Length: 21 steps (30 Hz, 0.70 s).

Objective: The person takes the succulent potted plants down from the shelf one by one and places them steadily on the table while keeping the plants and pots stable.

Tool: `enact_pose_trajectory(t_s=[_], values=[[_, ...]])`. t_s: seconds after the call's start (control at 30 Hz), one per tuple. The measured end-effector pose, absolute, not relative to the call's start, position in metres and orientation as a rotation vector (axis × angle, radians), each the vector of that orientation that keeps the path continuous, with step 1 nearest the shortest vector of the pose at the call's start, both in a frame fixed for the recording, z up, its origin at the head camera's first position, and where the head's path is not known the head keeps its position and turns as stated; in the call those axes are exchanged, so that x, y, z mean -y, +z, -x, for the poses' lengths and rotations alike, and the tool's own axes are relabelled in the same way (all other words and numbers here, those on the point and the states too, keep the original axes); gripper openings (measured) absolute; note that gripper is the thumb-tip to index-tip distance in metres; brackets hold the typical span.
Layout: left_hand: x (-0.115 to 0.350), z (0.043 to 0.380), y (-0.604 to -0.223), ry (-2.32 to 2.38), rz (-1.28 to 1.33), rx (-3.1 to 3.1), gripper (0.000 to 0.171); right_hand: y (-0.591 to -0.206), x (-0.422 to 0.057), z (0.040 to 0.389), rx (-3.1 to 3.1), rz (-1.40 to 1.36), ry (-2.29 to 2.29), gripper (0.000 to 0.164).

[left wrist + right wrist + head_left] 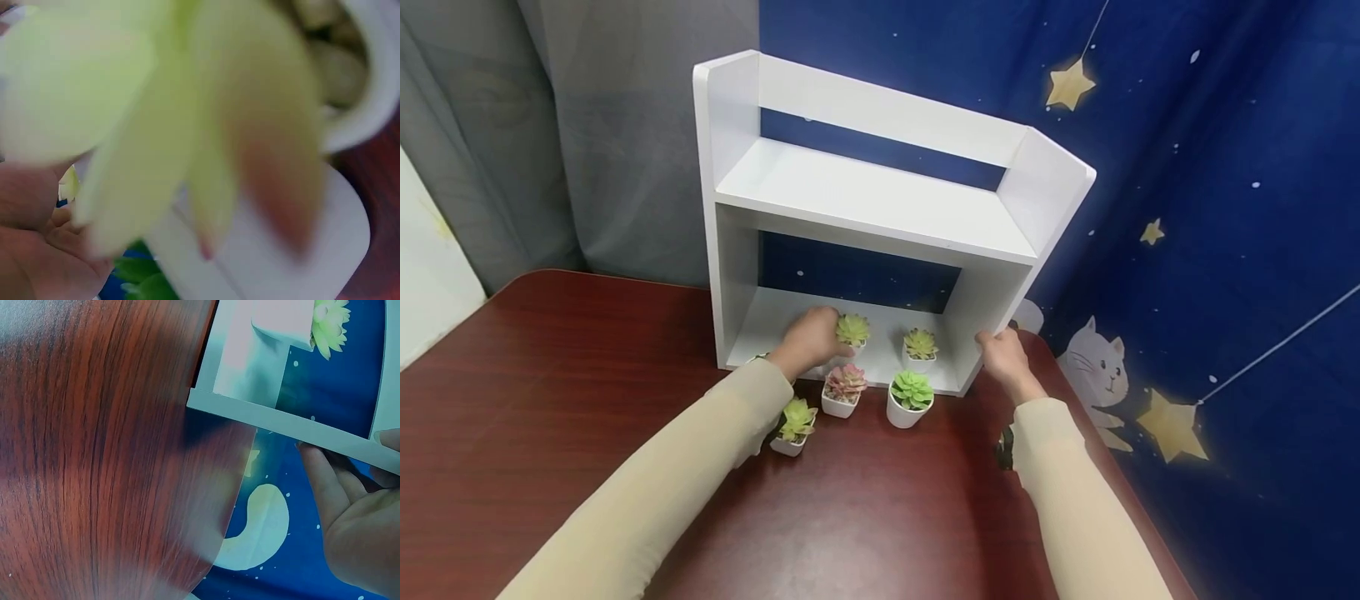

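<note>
Inside the lower compartment of a white two-tier shelf (880, 217), my left hand (812, 337) grips a small potted succulent (853, 330) with yellow-green leaves. In the left wrist view, blurred pink-tipped leaves of a succulent (156, 125) fill most of the picture, partly covering the hand. My right hand (1006, 360) holds the front edge of the shelf's right side panel (281, 428), thumb on one face and fingers on the other. Another yellow-green succulent (920, 346) in a white pot stands on the lower board, right of my left hand.
On the dark red wooden table (850, 517), in front of the shelf, stand a pink succulent (842, 390), a bright green one (911, 398) and a yellow-green one (793, 425) beside my left sleeve. A blue star-patterned curtain (1225, 167) hangs behind and to the right.
</note>
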<state>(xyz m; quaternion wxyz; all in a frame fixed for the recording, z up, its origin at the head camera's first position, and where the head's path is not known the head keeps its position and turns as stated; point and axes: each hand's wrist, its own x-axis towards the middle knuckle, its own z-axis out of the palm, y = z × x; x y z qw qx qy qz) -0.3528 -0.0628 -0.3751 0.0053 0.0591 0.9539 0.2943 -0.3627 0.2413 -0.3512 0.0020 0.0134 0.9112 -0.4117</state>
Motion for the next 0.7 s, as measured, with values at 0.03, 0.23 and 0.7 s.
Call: enact_pose_trajectory(t_s=[0.03, 0.23, 0.7], values=[[0.063, 0.353, -0.374, 0.936, -0.192, -2.995, 0.044, -0.351, -0.241, 0.362, -2.859, -0.036, -1.294, 0.055], [0.063, 0.349, -0.363, 0.936, -0.164, -3.021, 0.039, -0.354, -0.243, 0.364, -2.827, -0.029, -1.311, 0.055], [0.060, 0.319, -0.340, 0.955, -0.259, -3.040, 0.041, -0.353, -0.244, 0.364, -2.840, -0.034, -1.290, 0.054]])
